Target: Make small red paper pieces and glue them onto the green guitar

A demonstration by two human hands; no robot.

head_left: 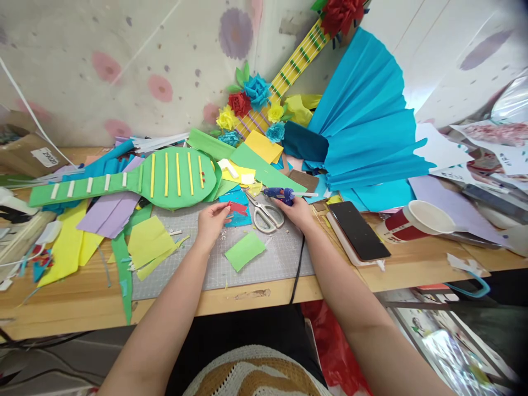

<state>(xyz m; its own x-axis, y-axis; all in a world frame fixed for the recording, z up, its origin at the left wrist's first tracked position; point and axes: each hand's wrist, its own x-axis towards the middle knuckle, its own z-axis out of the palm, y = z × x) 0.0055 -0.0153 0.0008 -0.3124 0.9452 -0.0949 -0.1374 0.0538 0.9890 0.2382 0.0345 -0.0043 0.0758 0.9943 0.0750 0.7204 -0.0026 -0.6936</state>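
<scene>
My left hand [211, 223] pinches a small piece of red paper [238, 208] over a blue paper sheet [243, 219]. In my right hand [297, 212] is a dark blue glue gun [278, 193], a white glue stick poking out of its back end and its tip pointing left toward some yellow scraps. Scissors [267, 216] with pale handles lie between the hands on the grey cutting mat [198, 269]. Nearer to me is a light green paper rectangle [245, 251]. A green paper lute shape [177, 177] with yellow strips rests beyond my left hand.
Behind stand a yellow-necked paper instrument [299, 61] with paper flowers and a large pleated blue paper fan [367, 110]. On the right are a phone [359, 230] and a paper cup [412, 221]. Yellow paper [150, 242] and purple paper [109, 213] lie left. A black cord [297, 269] crosses the table edge.
</scene>
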